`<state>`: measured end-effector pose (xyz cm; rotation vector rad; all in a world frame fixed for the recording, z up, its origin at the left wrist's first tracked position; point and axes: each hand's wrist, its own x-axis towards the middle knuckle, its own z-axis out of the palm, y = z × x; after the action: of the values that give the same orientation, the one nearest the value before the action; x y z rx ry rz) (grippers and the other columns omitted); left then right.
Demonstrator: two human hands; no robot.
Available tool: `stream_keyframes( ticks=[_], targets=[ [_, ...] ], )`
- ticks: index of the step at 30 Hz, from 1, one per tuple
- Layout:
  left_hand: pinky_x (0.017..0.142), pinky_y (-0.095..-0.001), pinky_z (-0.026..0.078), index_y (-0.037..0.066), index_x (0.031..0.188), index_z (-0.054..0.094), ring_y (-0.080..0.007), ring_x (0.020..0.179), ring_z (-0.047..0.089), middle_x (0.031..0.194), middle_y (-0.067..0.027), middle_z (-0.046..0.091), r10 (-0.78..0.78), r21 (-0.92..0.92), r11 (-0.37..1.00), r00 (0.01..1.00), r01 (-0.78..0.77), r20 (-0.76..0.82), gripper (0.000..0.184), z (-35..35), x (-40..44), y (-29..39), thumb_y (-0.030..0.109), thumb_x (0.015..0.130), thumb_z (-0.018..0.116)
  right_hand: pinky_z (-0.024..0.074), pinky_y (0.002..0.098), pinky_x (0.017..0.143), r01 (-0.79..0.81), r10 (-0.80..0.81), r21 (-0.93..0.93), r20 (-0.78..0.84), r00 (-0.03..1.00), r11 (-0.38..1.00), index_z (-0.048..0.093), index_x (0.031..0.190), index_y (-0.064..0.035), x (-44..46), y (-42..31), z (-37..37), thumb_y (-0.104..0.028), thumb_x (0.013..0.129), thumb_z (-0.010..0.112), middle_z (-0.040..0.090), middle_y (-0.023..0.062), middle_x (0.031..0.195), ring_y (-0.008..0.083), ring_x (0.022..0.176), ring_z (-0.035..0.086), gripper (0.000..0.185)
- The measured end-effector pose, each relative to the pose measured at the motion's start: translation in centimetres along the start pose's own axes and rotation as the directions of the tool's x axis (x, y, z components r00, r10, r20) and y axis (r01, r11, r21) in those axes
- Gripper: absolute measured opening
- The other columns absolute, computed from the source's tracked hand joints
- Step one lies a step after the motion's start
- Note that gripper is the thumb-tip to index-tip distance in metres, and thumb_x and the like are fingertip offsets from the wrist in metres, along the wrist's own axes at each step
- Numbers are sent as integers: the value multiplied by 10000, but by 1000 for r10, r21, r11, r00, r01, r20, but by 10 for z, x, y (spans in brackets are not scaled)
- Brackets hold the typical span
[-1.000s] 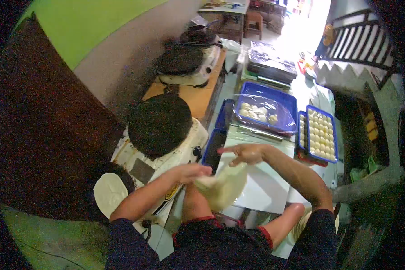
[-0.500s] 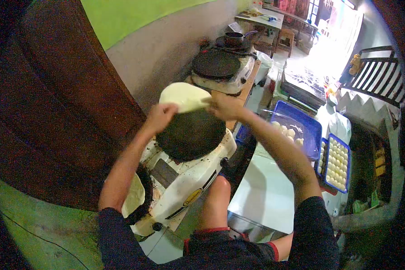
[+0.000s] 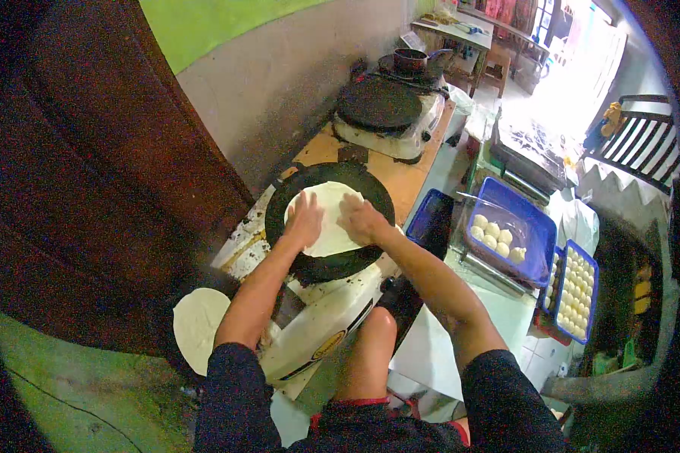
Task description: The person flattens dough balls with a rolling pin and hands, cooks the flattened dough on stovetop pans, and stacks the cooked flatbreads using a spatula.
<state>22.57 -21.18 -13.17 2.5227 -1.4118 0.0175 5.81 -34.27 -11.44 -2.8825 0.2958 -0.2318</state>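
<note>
A round, pale sheet of dough (image 3: 336,245) lies flat on a black griddle (image 3: 374,185) on the white stove (image 3: 302,351). My left hand (image 3: 304,221) rests on the sheet's left part, with its fingers stretched out on the dough. On the right part, my right hand (image 3: 361,221) touches the same sheet with its fingers pointing inward. Neither hand grips an edge. A second pale dough round (image 3: 202,325) lies on a dark pan to the left, beyond my left forearm.
Farther along the counter stand another black griddle (image 3: 379,104) and a small pot (image 3: 410,60). To the right, a blue tray (image 3: 533,219) holds several dough balls (image 3: 491,230) under plastic. Beside it, another blue tray (image 3: 595,275) holds rows of balls. A dark wooden panel (image 3: 91,181) borders the left.
The dough sheet, earlier held up by its near edge in both hands above the griddle, now lies on it. My hands have moved from that edge onto the sheet's surface.
</note>
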Motion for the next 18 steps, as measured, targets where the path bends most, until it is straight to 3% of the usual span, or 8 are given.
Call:
stream_keyframes(
  ticks=[2, 4, 6, 10, 12, 13, 17, 18],
  targets=[
    [1168, -586, 254, -63, 1471, 365, -418, 1442, 321, 1543, -293, 331, 125, 131, 986, 970, -99, -207, 580, -11, -10, -8, 344, 1059, 370, 297, 550, 1163, 34, -41, -58, -109, 993, 998, 423, 1471, -71, -14, 0, -17, -460, 1016, 454, 351, 209, 1566, 376, 1446, 343, 600],
    [1123, -663, 289, -20, 1448, 429, -440, 1453, 301, 1522, -289, 371, 299, 118, 948, 954, -294, -22, 552, -35, -42, 4, 356, 1050, 355, 242, 564, 1184, 100, -98, 43, -47, 994, 994, 510, 1423, -128, -36, 1, -5, -460, 1017, 453, 353, 155, 1581, 300, 1452, 354, 527],
    [1134, -674, 258, 34, 1439, 467, -374, 1431, 375, 1513, -232, 417, 323, 126, 891, 805, -436, 498, 522, -68, -81, 31, 371, 1054, 360, 224, 567, 1190, 200, -201, 27, 165, 966, 979, 598, 1344, -144, -63, -12, -7, -486, 1024, 425, 450, 118, 1525, 236, 1417, 416, 499],
    [1198, -627, 144, 71, 1115, 716, -264, 1185, 633, 1148, -91, 725, 418, -206, 909, 801, -364, 429, 444, -123, -128, 40, 370, 1052, 394, 234, 587, 1185, 138, -187, 230, 205, 961, 963, 689, 1225, -126, -98, -54, -45, -571, 1010, 401, 644, 96, 1320, 239, 1298, 551, 572],
    [1144, -644, 244, 59, 997, 725, -348, 911, 680, 955, -134, 728, 379, -293, 901, 909, -320, 172, 410, -132, -130, 32, 345, 1031, 433, 243, 588, 1181, 190, -172, 209, -99, 980, 959, 689, 1222, -121, -88, -64, -20, -585, 1006, 399, 673, 102, 1256, 268, 1258, 581, 588],
    [1144, -635, 249, 58, 924, 739, -357, 955, 676, 932, -160, 724, 198, -194, 971, 929, -141, 312, 400, -143, -118, 38, 344, 1012, 473, 247, 589, 1179, 215, -165, 185, -253, 953, 959, 688, 1221, -119, -80, -66, -5, -592, 1004, 397, 687, 105, 1225, 283, 1238, 596, 596],
    [1132, -626, 282, 29, 1032, 730, -359, 1073, 654, 1091, -202, 705, 160, 62, 983, 976, -170, 149, 368, -119, -90, 24, 323, 998, 511, 263, 574, 1181, 277, -345, 234, 336, 876, 932, 648, 1272, -130, -81, -88, -34, -537, 1011, 449, 681, 112, 1237, 284, 1220, 607, 522],
    [1126, -628, 290, 21, 1063, 718, -361, 1082, 651, 1121, -202, 698, 149, 36, 988, 988, -151, 46, 356, -118, -88, 28, 308, 995, 519, 272, 558, 1178, 247, -318, 308, 209, 925, 919, 649, 1272, -121, -102, -94, -58, -500, 1024, 444, 672, 109, 1260, 273, 1237, 597, 497]
  ],
)
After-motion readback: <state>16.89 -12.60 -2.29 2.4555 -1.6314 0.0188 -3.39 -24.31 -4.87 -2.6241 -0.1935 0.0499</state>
